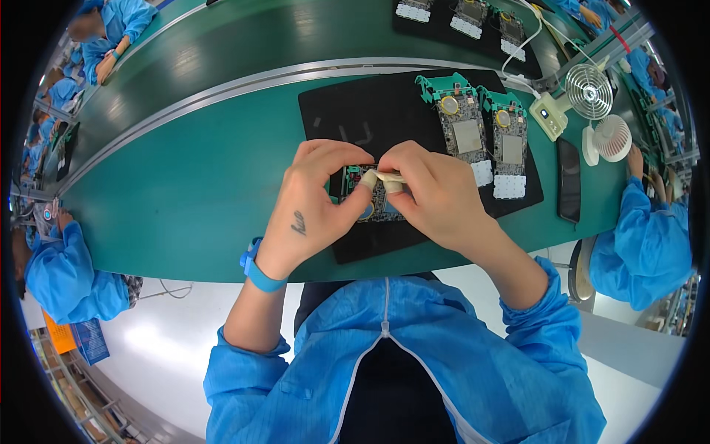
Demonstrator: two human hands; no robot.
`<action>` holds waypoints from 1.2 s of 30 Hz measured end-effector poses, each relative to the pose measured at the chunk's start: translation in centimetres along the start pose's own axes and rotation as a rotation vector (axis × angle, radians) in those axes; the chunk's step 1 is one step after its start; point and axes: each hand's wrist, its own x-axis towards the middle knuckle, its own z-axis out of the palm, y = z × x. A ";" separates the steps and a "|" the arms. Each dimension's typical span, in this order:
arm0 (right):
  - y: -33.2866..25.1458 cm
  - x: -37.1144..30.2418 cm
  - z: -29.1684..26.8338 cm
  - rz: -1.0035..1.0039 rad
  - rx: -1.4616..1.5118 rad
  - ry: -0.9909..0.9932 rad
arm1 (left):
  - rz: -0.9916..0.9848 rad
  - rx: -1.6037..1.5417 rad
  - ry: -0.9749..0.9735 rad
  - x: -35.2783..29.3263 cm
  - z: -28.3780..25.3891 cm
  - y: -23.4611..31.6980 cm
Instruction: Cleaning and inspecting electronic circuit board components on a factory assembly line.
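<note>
My left hand [307, 203] curls around the left side of a circuit board [380, 205] lying on a black mat. Its thumb, in a cream finger cot [367, 179], bends over the board's face, and its index finger reaches the far edge. From the right, my right hand [436, 189] pinches thumb and index finger together just above the same board. Pale finger cots cover those fingertips and meet the left thumb. Whatever sits in the right pinch is too small to make out. My hands hide much of the board.
Two boards with green frames [466, 133] [510, 144] lie right of my hands on the black mat [325, 111]. Beyond them stand a phone [569, 180], small fans [589, 92] [612, 138] and a pale device [549, 116]. More boards [470, 16] lie across the rail. Co-workers sit both sides.
</note>
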 end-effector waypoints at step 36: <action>-3.4 -1.5 4.3 0.349 -0.180 0.147 | -0.154 -0.016 0.044 0.2 0.7 0.5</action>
